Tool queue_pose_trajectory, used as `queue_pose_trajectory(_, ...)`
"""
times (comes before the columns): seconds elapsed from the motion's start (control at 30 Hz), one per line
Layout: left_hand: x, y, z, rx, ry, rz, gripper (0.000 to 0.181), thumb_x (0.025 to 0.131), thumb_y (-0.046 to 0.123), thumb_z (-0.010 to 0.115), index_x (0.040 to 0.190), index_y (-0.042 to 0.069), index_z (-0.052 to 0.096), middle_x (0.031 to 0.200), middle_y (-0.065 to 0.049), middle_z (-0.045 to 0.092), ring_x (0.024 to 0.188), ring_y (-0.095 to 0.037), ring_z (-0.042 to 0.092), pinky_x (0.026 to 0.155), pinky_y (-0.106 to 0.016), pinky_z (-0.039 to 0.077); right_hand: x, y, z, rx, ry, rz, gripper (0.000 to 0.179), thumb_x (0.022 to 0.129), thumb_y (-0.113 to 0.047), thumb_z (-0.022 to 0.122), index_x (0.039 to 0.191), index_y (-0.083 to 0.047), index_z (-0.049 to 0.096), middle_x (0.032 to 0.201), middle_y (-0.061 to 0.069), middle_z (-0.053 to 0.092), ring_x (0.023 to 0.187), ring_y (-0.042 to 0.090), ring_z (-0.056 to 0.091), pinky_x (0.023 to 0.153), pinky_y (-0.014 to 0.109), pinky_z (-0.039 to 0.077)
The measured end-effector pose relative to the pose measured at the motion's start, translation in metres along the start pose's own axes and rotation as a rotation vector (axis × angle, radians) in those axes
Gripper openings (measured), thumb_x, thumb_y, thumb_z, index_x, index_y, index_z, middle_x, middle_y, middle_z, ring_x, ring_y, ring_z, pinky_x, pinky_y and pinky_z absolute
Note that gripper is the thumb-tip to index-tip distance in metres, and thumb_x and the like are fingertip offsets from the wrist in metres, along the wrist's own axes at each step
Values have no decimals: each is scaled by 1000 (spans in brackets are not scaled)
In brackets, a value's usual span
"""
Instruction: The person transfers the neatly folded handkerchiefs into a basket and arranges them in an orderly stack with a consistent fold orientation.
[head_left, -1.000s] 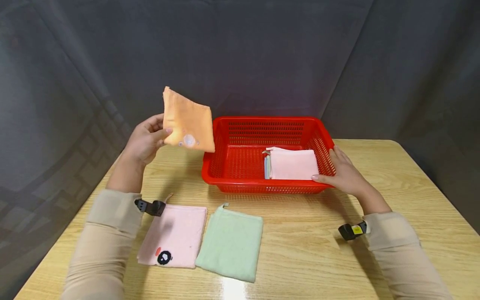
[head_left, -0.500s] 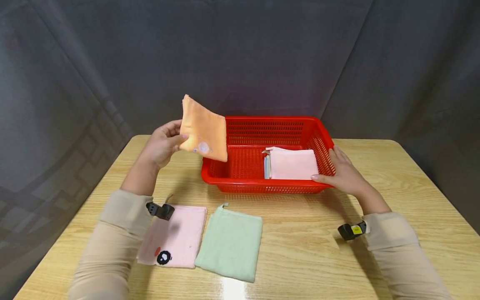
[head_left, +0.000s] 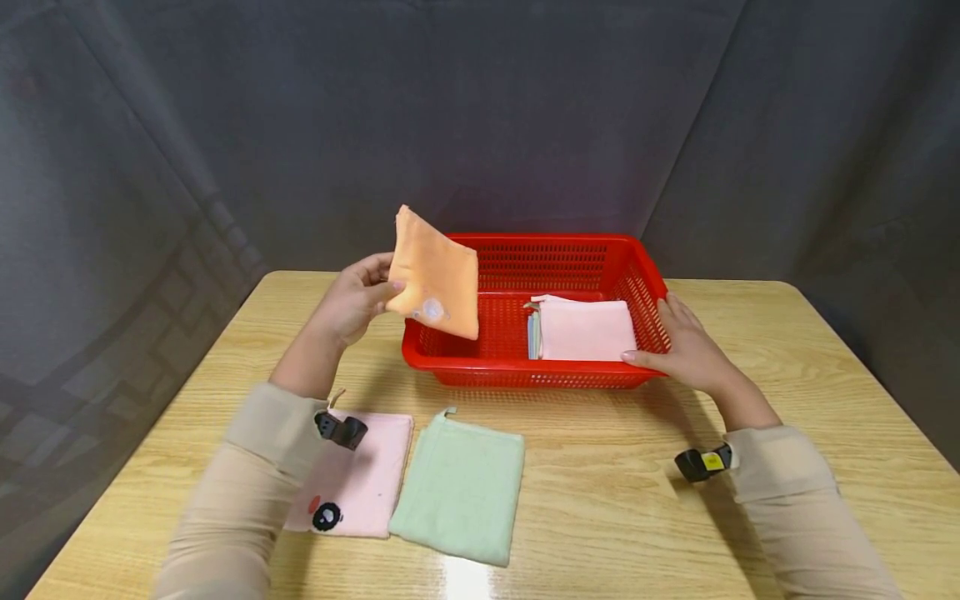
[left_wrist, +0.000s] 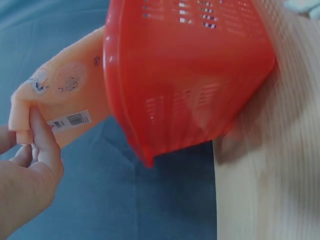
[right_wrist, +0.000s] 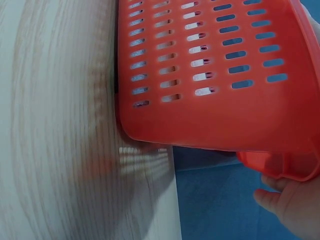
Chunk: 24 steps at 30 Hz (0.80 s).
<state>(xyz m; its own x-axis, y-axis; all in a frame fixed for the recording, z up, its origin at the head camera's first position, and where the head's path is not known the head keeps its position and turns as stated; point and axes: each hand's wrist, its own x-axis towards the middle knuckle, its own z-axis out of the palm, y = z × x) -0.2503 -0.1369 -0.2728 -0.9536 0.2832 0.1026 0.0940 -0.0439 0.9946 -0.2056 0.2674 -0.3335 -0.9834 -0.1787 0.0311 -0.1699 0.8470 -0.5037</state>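
Note:
My left hand (head_left: 352,300) pinches a folded orange towel (head_left: 438,279) between thumb and fingers, holding it up over the left end of a red plastic basket (head_left: 495,364). In the left wrist view the orange towel (left_wrist: 75,95) shows embroidery and a white barcode label, and part of it passes behind the basket's rim. My right hand (head_left: 686,350) grips the basket's right front corner, thumb on the front rim and fingers around the side. Inside the basket, at the right, a folded pink towel (head_left: 588,329) stands in front of thin blue and green folded edges.
Another pink towel (head_left: 367,475), with an embroidered black eye, lies folded on the wooden table (head_left: 600,500) and is partly covered by my left wrist camera. Beside it lies a folded green towel (head_left: 461,487). A dark grey curtain (head_left: 480,117) hangs behind the table.
My left hand has carried the orange towel to the right and a little lower, from beside the basket to over its left end. My right hand and the basket stay in place.

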Motion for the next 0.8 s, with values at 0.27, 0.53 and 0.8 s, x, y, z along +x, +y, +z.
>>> queue_pose_trajectory(0.27, 5, -12, 10, 12, -16, -48, 41, 86, -4, 46, 126, -6, 36, 93, -5, 47, 80, -14, 48, 63, -18, 43, -1, -2, 0, 4, 0, 5, 105, 71, -50, 62, 134, 8, 0, 140, 23, -7, 126, 38, -7, 89, 63, 13)
queue_pose_trajectory(0.53, 9, -21, 23, 18, -10, -80, 39, 85, -3, 47, 123, -4, 39, 93, -7, 44, 76, -14, 46, 57, -17, 41, -2, -2, 0, 1, -1, 7, 106, 71, -50, 61, 134, 7, -1, 140, 22, -8, 126, 38, -7, 89, 63, 13)
queue_pose_trajectory(0.8, 14, -28, 35, 18, -26, -90, 41, 84, -5, 47, 124, -4, 38, 93, -8, 44, 77, -14, 46, 59, -17, 42, -2, -1, 0, 3, -3, 9, 106, 71, -50, 61, 134, 7, -1, 140, 22, -9, 126, 38, -7, 89, 63, 12)
